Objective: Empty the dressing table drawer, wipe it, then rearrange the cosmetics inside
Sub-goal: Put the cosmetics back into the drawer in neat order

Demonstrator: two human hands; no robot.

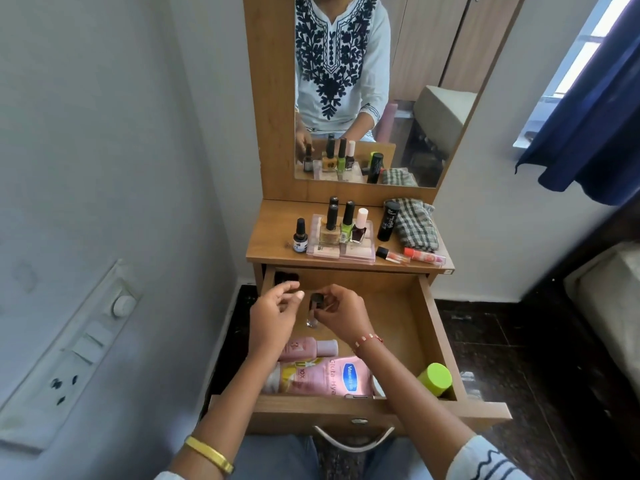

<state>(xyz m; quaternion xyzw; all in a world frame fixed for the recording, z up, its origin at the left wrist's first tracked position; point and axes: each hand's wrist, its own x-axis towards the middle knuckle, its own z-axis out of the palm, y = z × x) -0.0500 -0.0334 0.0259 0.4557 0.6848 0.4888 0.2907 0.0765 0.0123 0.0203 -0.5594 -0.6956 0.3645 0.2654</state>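
Observation:
The wooden drawer (pixel 438 327) is pulled out below the dressing table top (pixel 273 237). My right hand (pixel 341 310) pinches the black cap of a small clear nail polish bottle (pixel 313 315) over the drawer's middle. My left hand (pixel 277 315) hovers just left of it, fingers loosely curled, holding nothing. Lying in the drawer's near end are a pink Vaseline lotion bottle (pixel 325 377), a smaller pink bottle (pixel 311 348) and a container with a lime-green lid (pixel 434 379). A dark item (pixel 285 276) sits in the far left corner.
On the table top stand several nail polish bottles on a clear palette (pixel 343 252), a dark dropper bottle (pixel 299 237), a black tube (pixel 387 221), a checked cloth (pixel 414 225) and two orange lip glosses (pixel 412 256). A mirror (pixel 415 98) rises behind. A wall switchboard (pixel 69 351) is at left.

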